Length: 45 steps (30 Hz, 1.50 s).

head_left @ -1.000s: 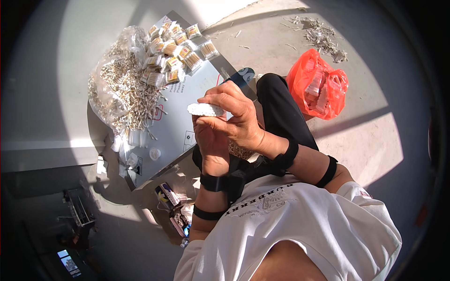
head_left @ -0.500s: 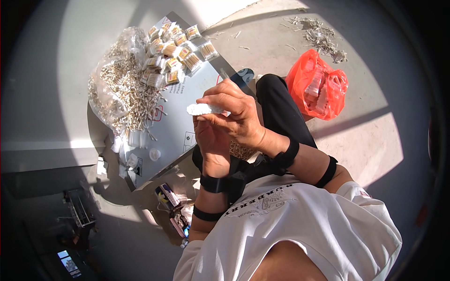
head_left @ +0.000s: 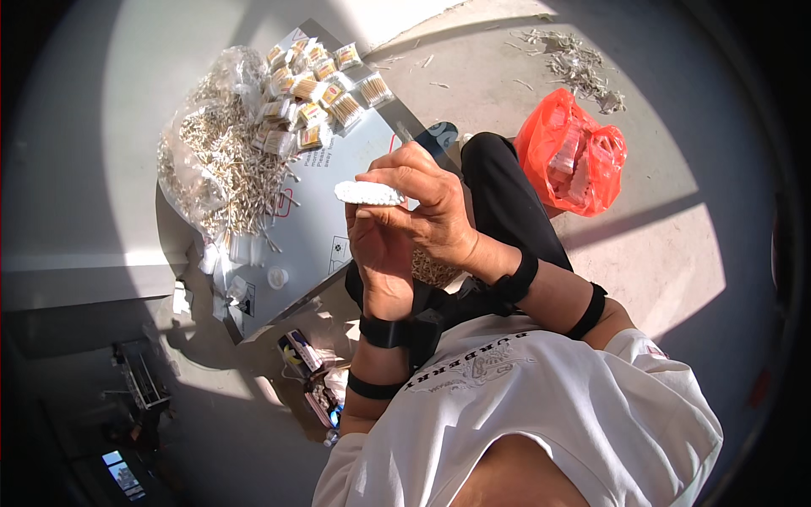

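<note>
A tight bundle of cotton swabs (head_left: 368,193) is held up over the near edge of the board, its white tips packed into a flat oval. My right hand (head_left: 432,207) pinches it, fingers along the top and thumb underneath. From below, my left hand (head_left: 382,258) closes against the same bundle; most of its fingers are hidden behind the right hand. The swab sticks are also out of sight. Beyond my hands lies a large heap of loose cotton swabs (head_left: 221,160) in clear plastic. Several small clear packs of swabs (head_left: 325,89) are piled beside it.
The grey printed board (head_left: 317,215) carries the heap and packs. A red plastic bag (head_left: 583,160) with packets inside stands right of my knee. White scraps (head_left: 579,68) litter the floor behind it. A box of odds and ends (head_left: 317,376) sits by my left arm.
The bundle has tipped slightly, so more of its white tips show. Both hands keep nearly the same place and grip.
</note>
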Motion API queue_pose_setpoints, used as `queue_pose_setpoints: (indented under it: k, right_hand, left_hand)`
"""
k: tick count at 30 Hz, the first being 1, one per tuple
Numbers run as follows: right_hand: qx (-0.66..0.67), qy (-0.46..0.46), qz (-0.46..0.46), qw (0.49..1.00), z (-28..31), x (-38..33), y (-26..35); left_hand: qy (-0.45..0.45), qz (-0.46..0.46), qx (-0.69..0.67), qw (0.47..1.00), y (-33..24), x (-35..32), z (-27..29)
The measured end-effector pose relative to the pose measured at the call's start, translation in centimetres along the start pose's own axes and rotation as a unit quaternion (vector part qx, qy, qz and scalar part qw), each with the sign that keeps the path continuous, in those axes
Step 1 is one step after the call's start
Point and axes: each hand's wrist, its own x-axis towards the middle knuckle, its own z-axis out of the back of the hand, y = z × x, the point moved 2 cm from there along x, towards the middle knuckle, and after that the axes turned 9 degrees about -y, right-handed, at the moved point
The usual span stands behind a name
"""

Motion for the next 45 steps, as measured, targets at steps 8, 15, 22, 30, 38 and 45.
queue_pose_setpoints:
  k: [8,15,22,30,38,45]
  right_hand:
    - [0.028,0.009,0.011,1.000,0.0,-0.1,-0.4]
    - [-0.002,-0.009,-0.002,1.000,-0.2,0.1,0.0]
    - [-0.025,-0.016,0.014,0.999,-0.2,0.1,0.0]
    - [-0.007,0.001,0.012,1.000,0.0,0.2,-0.2]
    - [0.010,0.047,-0.023,0.999,-0.2,-0.8,-0.9]
    - [0.004,0.055,-0.041,0.998,0.0,-1.6,-2.4]
  left_hand:
    - [-0.023,0.041,-0.046,0.998,0.1,-0.3,-1.1]
    - [-0.047,0.035,-0.027,0.998,-0.1,-0.4,-1.4]
    - [-0.012,-0.035,0.014,0.999,0.4,-1.2,-2.7]
    - [-0.030,0.027,-0.023,0.999,0.5,-0.9,-0.9]
    - [-0.045,0.004,-0.022,0.999,0.2,0.2,0.6]
    - [-0.040,0.001,-0.028,0.999,-0.2,0.4,1.1]
